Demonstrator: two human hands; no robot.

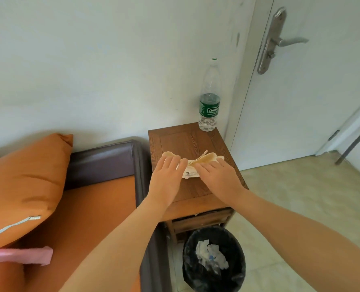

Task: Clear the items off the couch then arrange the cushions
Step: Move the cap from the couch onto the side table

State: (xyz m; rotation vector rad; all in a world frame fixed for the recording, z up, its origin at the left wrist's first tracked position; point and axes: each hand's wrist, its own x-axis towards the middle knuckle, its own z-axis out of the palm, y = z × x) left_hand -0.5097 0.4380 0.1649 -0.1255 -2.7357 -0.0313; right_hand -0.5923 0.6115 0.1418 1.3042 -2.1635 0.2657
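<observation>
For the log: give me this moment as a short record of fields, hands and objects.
left hand: on the side table, fingers on the slippers
right hand: on the slippers, palm down
slippers: pale pair lying on the side table
bottle: upright at the table's far corner, by the door
bin: on the floor before the table, crumpled paper inside
couch: orange cushion leaning at its back, pink cloth below it

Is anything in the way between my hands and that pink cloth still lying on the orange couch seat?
Nothing visible blocks it. The pink cloth lies exposed on the seat beside the orange cushion; both hands, left hand and right hand, are at the wooden side table.
</observation>
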